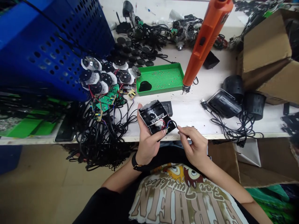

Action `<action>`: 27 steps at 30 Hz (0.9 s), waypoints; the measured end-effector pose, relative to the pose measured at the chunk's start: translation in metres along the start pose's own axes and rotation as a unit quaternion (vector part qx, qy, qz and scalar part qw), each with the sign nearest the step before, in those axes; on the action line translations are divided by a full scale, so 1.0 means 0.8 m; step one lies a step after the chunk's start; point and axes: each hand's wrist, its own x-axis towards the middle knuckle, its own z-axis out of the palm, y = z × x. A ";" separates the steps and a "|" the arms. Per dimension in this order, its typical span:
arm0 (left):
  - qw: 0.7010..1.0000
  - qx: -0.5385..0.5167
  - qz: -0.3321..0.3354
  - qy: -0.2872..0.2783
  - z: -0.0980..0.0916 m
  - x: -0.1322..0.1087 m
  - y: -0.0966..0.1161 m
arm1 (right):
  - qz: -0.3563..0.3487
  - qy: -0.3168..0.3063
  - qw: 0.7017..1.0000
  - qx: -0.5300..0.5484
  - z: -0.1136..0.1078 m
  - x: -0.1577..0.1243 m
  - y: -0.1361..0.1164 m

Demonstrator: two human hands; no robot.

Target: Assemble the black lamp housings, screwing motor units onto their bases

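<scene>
My left hand (149, 140) grips an opened black device housing (153, 116) with a clear round disc on its far side. Red and blue wires and a white part show inside the housing. With thumb and fingers pinched, my right hand (193, 143) holds a black cable (174, 122) that curves out of the housing's near right corner. Behind the housing, a small dark rectangular part (167, 108) lies on the white table (187, 112). How the cable is fixed inside the housing is too small to tell.
An orange electric screwdriver (205, 43) hangs tip down beyond a green tray (161, 90) of small screws. Left are motor assemblies (125, 75) with green circuit boards (107, 99), tangled cables (98, 140) and a blue perforated crate (53, 49). Black housings (225, 102) and a cardboard box (263, 46) stand right.
</scene>
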 end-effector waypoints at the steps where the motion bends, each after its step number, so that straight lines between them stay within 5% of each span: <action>1: 1.000 0.003 0.002 0.000 0.001 -0.002 -0.001 | -0.029 -0.012 0.999 -0.021 -0.002 0.006 -0.004; 6: 0.999 0.016 0.034 0.008 0.001 -0.007 -0.006 | -0.041 -0.087 0.993 -0.070 -0.004 0.022 -0.020; 14: 0.999 0.006 0.025 0.029 0.002 -0.010 -0.017 | 0.143 -0.096 0.984 0.045 -0.008 0.029 -0.031; 21: 0.999 -0.020 -0.030 0.004 -0.001 -0.005 -0.010 | 0.052 -0.088 0.992 0.079 -0.002 0.022 -0.017; 27: 0.999 -0.020 -0.027 -0.020 0.000 -0.006 -0.004 | 0.179 -0.110 0.959 0.190 -0.016 0.023 -0.017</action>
